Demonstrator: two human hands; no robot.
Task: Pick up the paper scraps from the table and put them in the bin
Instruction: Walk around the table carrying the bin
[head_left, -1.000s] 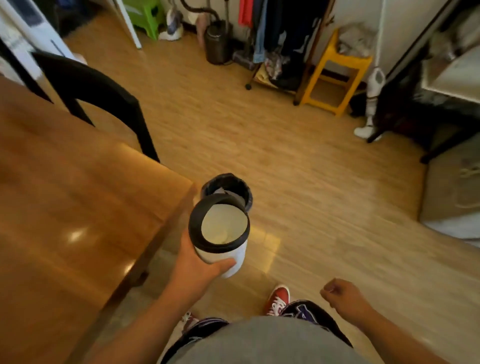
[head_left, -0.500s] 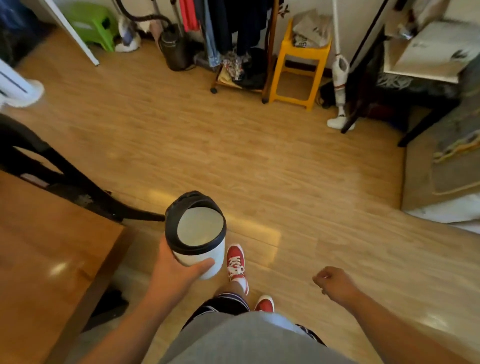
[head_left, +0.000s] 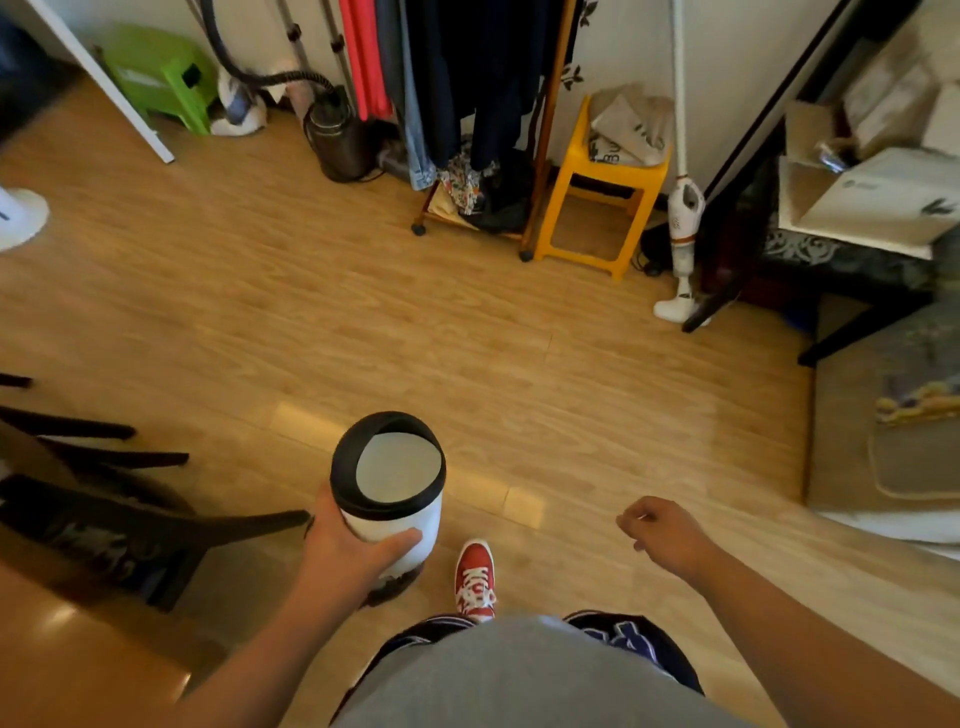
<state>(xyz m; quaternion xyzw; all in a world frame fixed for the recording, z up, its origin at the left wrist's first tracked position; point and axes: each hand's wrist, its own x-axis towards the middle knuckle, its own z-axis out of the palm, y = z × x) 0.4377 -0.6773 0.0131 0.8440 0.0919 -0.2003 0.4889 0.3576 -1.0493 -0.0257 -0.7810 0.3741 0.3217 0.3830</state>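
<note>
Wood-plank floor (head_left: 363, 322), yellow stool (head_left: 597, 187) by far wall. Worktop (head_left: 57, 660) corner at lower left. Left hand (head_left: 345, 551) wrapped around white bin (head_left: 389, 499), black rim up, held above floor. Right hand (head_left: 662, 532) loosely curled, holding nothing. No scraps visible.

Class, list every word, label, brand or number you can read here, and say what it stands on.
Grey bag on the yellow stool: dark letters, too blurred to read.
White box: small logos, unreadable.
Dark shorts: partial blurred lettering.
Bin in left hand: no text.
</note>
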